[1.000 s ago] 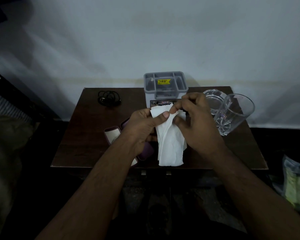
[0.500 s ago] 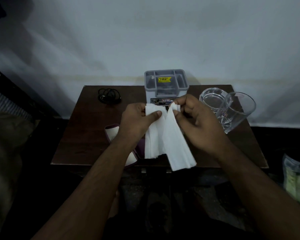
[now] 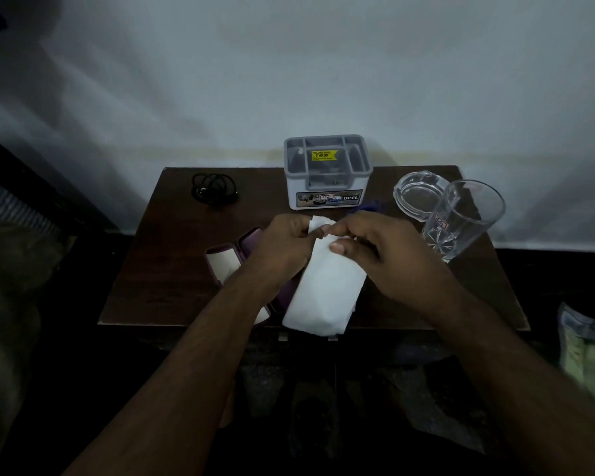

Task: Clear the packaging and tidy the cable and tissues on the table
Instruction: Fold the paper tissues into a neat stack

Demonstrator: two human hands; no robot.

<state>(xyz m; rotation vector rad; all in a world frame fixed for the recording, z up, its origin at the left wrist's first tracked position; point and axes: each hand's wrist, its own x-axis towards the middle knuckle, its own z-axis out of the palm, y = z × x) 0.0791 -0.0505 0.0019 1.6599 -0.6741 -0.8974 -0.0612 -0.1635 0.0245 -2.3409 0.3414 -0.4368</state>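
Nearest, two bare forearms reach up from the bottom edge toward the dark wooden table (image 3: 145, 269). Both hands meet over its front half on a white tissue (image 3: 327, 290): the left hand (image 3: 282, 245) pinches the tissue's top left corner between thumb and fingers, and the right hand (image 3: 385, 249) pinches the top edge just beside it, thumb pressed on the sheet. So each grip is pressed together on the tissue, which hangs down folded, its lower end reaching over the table's front edge.

Under the left wrist lies an open purple case (image 3: 227, 262) with a pale lining, partly hidden by the arm. A scrap of blue-purple material (image 3: 368, 207) shows just behind the right hand; what it is cannot be told.

Further back, at the right, a clear drinking glass (image 3: 461, 218) looks tilted, with a glass ashtray (image 3: 418, 194) touching or just behind it. At the middle rear stands a grey-lidded plastic box (image 3: 327, 173) with a yellow price sticker. A coiled black cable (image 3: 213, 192) lies at the back left, well apart from the hands.
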